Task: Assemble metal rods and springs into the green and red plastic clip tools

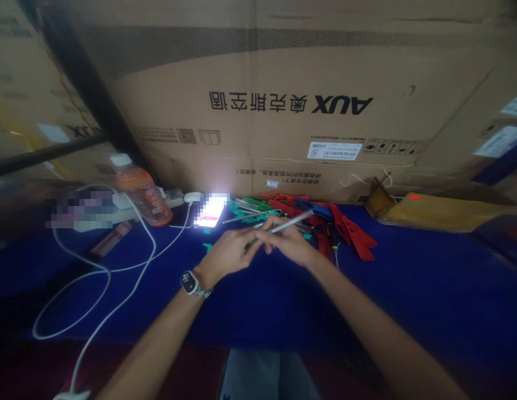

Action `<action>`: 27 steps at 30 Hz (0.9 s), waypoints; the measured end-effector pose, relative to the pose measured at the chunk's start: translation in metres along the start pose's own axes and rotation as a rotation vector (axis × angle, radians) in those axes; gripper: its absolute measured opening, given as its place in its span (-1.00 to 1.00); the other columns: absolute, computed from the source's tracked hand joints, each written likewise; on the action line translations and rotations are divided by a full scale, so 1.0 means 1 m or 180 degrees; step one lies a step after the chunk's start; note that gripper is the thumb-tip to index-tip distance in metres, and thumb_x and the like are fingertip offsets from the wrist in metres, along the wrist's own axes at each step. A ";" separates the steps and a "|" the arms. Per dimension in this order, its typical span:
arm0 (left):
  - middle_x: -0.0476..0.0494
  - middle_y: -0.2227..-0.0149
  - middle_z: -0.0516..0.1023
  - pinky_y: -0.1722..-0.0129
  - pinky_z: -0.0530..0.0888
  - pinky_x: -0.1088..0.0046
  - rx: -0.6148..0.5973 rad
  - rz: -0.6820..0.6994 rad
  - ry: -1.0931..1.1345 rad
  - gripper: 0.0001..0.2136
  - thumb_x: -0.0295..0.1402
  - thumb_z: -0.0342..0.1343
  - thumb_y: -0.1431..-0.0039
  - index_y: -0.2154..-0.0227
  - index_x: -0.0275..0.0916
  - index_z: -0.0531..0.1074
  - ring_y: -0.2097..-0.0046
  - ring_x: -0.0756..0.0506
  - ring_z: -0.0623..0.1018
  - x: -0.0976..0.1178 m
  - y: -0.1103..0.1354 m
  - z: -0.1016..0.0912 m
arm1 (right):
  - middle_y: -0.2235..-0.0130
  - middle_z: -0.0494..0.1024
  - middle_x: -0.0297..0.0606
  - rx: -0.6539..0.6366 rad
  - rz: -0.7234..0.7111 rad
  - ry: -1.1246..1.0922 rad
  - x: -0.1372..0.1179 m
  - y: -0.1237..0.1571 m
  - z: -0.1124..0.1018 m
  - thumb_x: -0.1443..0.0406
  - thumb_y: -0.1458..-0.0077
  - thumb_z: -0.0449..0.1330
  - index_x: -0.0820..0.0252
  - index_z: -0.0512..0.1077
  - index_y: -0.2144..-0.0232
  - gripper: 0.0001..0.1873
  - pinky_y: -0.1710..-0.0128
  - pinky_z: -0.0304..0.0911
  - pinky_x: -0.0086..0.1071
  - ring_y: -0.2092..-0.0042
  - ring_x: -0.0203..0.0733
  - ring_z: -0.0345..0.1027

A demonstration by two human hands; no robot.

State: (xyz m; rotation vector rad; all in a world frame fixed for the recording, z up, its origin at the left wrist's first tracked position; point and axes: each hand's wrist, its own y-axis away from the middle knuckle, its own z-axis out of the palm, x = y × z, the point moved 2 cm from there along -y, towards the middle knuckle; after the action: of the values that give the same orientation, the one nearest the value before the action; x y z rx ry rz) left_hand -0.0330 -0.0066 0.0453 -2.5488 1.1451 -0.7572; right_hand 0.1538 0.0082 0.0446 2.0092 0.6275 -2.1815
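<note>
My left hand [230,251] and my right hand [288,241] meet above the blue table cloth [408,289]. Both have their fingers pinched together. A thin silvery rod [292,221] sticks out up and to the right from my right hand's fingers. A small green part [252,243] shows between the fingertips of my left hand. A watch [190,283] sits on my left wrist. Just behind the hands lies a heap of red [350,230], green [250,206] and blue [321,209] plastic-handled pieces with metal rods.
A lit phone [210,211] lies left of the heap, on a white cable [104,272] that loops over the cloth. An orange drink bottle [142,191] and a white power strip [117,208] stand at the left. Large cardboard boxes [283,100] wall off the back.
</note>
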 end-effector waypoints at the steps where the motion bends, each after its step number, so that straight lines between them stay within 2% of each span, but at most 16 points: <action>1: -0.09 0.38 0.53 0.43 0.31 0.47 0.0072 -0.0029 0.0099 -0.79 -0.34 -0.02 -0.36 0.29 -0.23 0.51 0.45 -0.03 0.45 -0.001 -0.001 0.000 | 0.64 0.38 -0.54 -0.0001 -0.0016 -0.0114 0.002 -0.002 0.007 0.04 0.05 0.40 0.14 0.34 0.45 -0.61 0.51 0.16 -0.46 0.60 -0.40 0.24; 3: -0.06 0.46 0.51 0.49 0.28 0.47 0.0266 -0.0276 0.0169 -0.78 -0.28 0.02 -0.35 0.33 -0.23 0.51 0.51 -0.02 0.40 -0.005 -0.003 0.000 | 0.63 0.37 -0.55 0.0258 -0.0071 -0.0345 0.005 -0.006 0.016 0.06 0.09 0.42 0.15 0.38 0.44 -0.63 0.53 0.14 -0.46 0.60 -0.42 0.20; 5: -0.04 0.50 0.52 0.54 0.25 0.47 0.0295 -0.0426 0.0342 -0.77 -0.25 0.05 -0.33 0.36 -0.23 0.52 0.57 0.01 0.35 -0.010 -0.004 0.002 | 0.64 0.37 -0.54 0.0462 -0.0074 -0.0323 0.008 -0.010 0.019 0.06 0.13 0.43 0.17 0.41 0.44 -0.62 0.54 0.14 -0.46 0.60 -0.41 0.19; 7: -0.04 0.49 0.55 0.55 0.26 0.48 0.0347 -0.0517 0.0634 -0.83 -0.26 0.09 -0.30 0.29 -0.22 0.52 0.58 0.01 0.37 -0.014 -0.004 0.004 | 0.65 0.37 -0.53 0.0656 -0.0064 -0.0280 0.010 -0.012 0.018 0.05 0.14 0.43 0.17 0.42 0.43 -0.61 0.56 0.14 -0.45 0.61 -0.40 0.19; 8: -0.05 0.45 0.58 0.54 0.28 0.49 0.0458 -0.0582 0.0823 -0.84 -0.28 0.14 -0.26 0.18 -0.22 0.50 0.57 0.00 0.40 -0.015 -0.004 0.006 | 0.66 0.37 -0.53 0.0750 -0.0056 -0.0287 0.012 -0.013 0.018 0.05 0.14 0.43 0.16 0.41 0.42 -0.61 0.56 0.14 -0.44 0.61 -0.39 0.19; 10: -0.08 0.37 0.61 0.47 0.37 0.49 0.0671 -0.0726 0.1149 -0.56 -0.33 0.23 -0.15 -0.09 -0.23 0.33 0.46 -0.04 0.52 -0.016 -0.004 0.009 | 0.67 0.36 -0.53 0.0906 -0.0040 -0.0310 0.016 -0.012 0.020 0.04 0.13 0.41 0.16 0.41 0.42 -0.61 0.57 0.13 -0.44 0.62 -0.39 0.16; 12: -0.12 0.31 0.61 0.37 0.44 0.46 0.0706 -0.0763 0.1384 -0.36 -0.40 0.26 -0.06 -0.20 -0.24 0.16 0.34 -0.09 0.58 -0.015 -0.004 0.013 | 0.69 0.33 -0.52 0.1009 -0.0019 -0.0226 0.021 -0.010 0.026 0.03 0.12 0.41 0.16 0.41 0.47 -0.62 0.58 0.11 -0.44 0.63 -0.39 0.15; 17: -0.05 0.34 0.53 0.34 0.45 0.43 0.0491 -0.0784 0.1426 -0.26 -0.51 0.26 0.10 -0.18 -0.25 0.12 0.34 -0.10 0.57 -0.011 -0.006 0.014 | 0.58 0.45 -0.41 0.1359 -0.0111 0.0034 0.032 -0.007 0.047 0.01 0.12 0.38 0.17 0.44 0.53 -0.63 0.51 0.23 -0.40 0.54 -0.30 0.29; 21: -0.05 0.28 0.47 0.31 0.47 0.44 0.0702 -0.0669 0.1603 -0.36 -0.51 0.21 0.10 -0.09 -0.21 0.15 0.30 -0.07 0.54 -0.009 -0.006 0.006 | 0.50 0.50 -0.35 0.1275 -0.0179 0.0150 0.029 -0.004 0.057 -0.01 0.00 0.30 0.17 0.49 0.48 -0.64 0.37 0.30 -0.35 0.40 -0.21 0.37; 23: -0.02 0.28 0.47 0.41 0.45 0.50 0.0649 -0.0696 0.1938 -0.45 -0.51 0.12 0.06 -0.05 -0.18 0.16 0.39 -0.01 0.50 -0.008 -0.006 0.005 | 0.50 0.46 -0.37 0.1107 -0.0144 0.0124 0.023 -0.002 0.058 -0.05 -0.06 0.25 0.17 0.48 0.44 -0.60 0.37 0.29 -0.36 0.40 -0.23 0.35; 25: 0.05 0.37 0.46 0.56 0.37 0.56 0.0490 -0.0899 0.2426 -0.47 -0.49 0.02 0.04 -0.06 -0.13 0.12 0.52 0.04 0.42 -0.007 -0.006 0.005 | 0.52 0.38 -0.43 0.1029 -0.0166 -0.0069 0.016 -0.001 0.056 -0.11 -0.10 0.20 0.14 0.46 0.35 -0.56 0.43 0.25 -0.40 0.46 -0.29 0.29; 27: 0.10 0.46 0.44 0.66 0.30 0.59 0.0420 -0.1187 0.2866 -0.47 -0.45 -0.04 0.00 -0.10 -0.10 0.09 0.60 0.03 0.37 -0.004 -0.007 0.005 | 0.53 0.33 -0.48 0.1223 -0.0306 -0.0304 0.008 -0.002 0.051 -0.13 -0.10 0.19 0.11 0.41 0.31 -0.56 0.50 0.20 -0.44 0.51 -0.34 0.23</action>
State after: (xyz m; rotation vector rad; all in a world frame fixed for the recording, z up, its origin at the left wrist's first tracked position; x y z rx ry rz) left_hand -0.0280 0.0015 0.0428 -2.3425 0.7356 -2.1240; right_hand 0.1054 -0.0075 0.0393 2.0601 0.3162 -2.6044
